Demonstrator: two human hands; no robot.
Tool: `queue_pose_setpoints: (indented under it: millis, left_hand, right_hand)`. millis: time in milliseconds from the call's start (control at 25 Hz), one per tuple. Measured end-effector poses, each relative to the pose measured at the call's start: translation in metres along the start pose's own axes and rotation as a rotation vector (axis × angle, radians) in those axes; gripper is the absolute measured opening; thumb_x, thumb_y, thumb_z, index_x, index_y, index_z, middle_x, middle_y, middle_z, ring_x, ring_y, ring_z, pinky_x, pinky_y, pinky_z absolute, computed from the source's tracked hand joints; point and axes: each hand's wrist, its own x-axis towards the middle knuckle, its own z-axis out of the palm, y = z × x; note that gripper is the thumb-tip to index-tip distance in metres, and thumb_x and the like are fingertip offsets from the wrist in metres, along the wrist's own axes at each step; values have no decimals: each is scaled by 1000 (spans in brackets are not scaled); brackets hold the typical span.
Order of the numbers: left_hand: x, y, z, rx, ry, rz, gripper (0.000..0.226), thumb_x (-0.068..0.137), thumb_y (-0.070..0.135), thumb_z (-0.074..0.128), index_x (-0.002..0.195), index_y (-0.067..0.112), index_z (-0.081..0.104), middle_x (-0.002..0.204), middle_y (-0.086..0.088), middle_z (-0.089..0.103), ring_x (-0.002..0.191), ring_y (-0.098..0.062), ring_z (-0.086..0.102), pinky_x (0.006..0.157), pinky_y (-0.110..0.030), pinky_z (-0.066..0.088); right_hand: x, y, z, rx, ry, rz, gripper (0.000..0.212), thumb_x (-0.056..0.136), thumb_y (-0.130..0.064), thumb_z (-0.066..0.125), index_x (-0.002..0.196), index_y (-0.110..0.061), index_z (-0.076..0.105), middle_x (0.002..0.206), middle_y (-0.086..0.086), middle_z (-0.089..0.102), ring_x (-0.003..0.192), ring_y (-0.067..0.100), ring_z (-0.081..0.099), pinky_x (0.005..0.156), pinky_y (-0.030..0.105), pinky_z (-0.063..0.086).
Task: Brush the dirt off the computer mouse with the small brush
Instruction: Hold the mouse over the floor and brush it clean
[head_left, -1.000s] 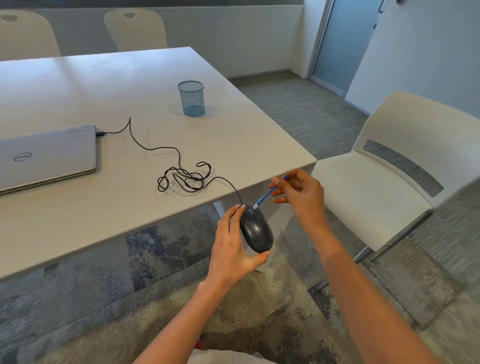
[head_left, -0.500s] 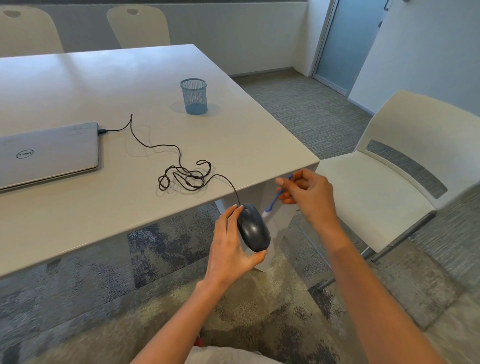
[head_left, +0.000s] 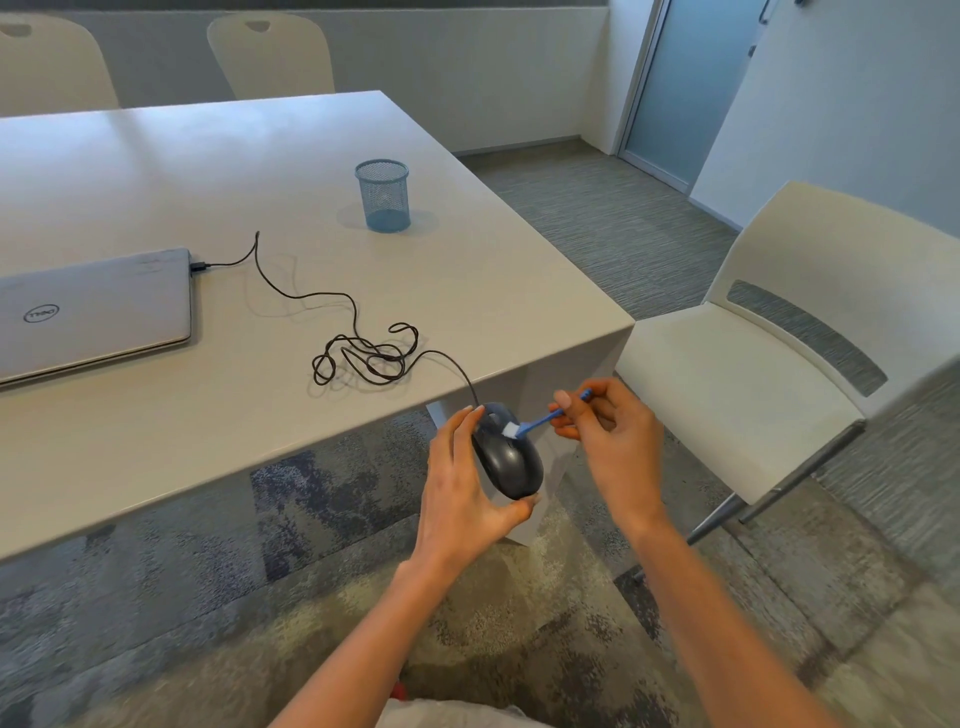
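Note:
My left hand (head_left: 460, 488) grips a black wired computer mouse (head_left: 511, 465) in the air just off the table's near right corner, fingers along its left side and thumb under its rear end. My right hand (head_left: 610, 441) pinches the blue handle of a small brush (head_left: 540, 420). The brush's white bristles rest on the front top of the mouse. The mouse's black cable (head_left: 363, 358) runs up over the table edge, lies in a tangle, and plugs into a closed silver laptop (head_left: 93, 317).
A white table (head_left: 260, 171) fills the left half of the view. A blue mesh pen cup (head_left: 383, 195) stands on it toward the far right. A white chair (head_left: 753, 374) sits close to my right hand. Two more chairs stand behind the table. Patterned carpet lies below.
The brush went from the mouse's front end out to its right side, then back onto the front top of the mouse. My left hand kept hold of the mouse.

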Motion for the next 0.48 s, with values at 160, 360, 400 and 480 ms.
queue_pose_setpoints:
  millis: [160, 360, 400, 480]
  left_hand:
    - [-1, -1, 1, 15, -7, -4, 105, 61, 53, 81, 146, 22, 28, 146, 4, 35, 136, -14, 34, 107, -11, 23]
    - [-3, -4, -1, 47, 11, 1, 109, 60, 55, 84, 146, 19, 28, 145, 2, 37, 134, -11, 33, 108, -23, 30]
    - [-5, -3, -1, 38, 3, -4, 110, 60, 55, 84, 147, 20, 26, 144, 2, 37, 133, -8, 32, 107, -24, 31]
    - [-7, -1, -2, 14, -23, -11, 114, 59, 55, 85, 149, 23, 23, 144, 1, 37, 132, -6, 30, 107, -27, 32]
  right_hand:
    - [-27, 5, -15, -5, 25, 24, 16, 83, -34, 70, 86, -19, 65, 80, 1, 77, 74, 14, 76, 69, 29, 63]
    - [-32, 2, -23, -139, -16, -2, 17, 80, -41, 74, 81, -27, 65, 75, -7, 76, 68, 10, 75, 66, 32, 64]
    - [-29, -3, -20, -106, -20, -9, 17, 78, -44, 75, 81, -31, 64, 76, -6, 76, 68, 11, 75, 65, 30, 63]
    - [-21, -13, -10, -13, -40, -46, 15, 77, -45, 75, 81, -35, 64, 76, -5, 76, 68, 12, 75, 65, 27, 63]
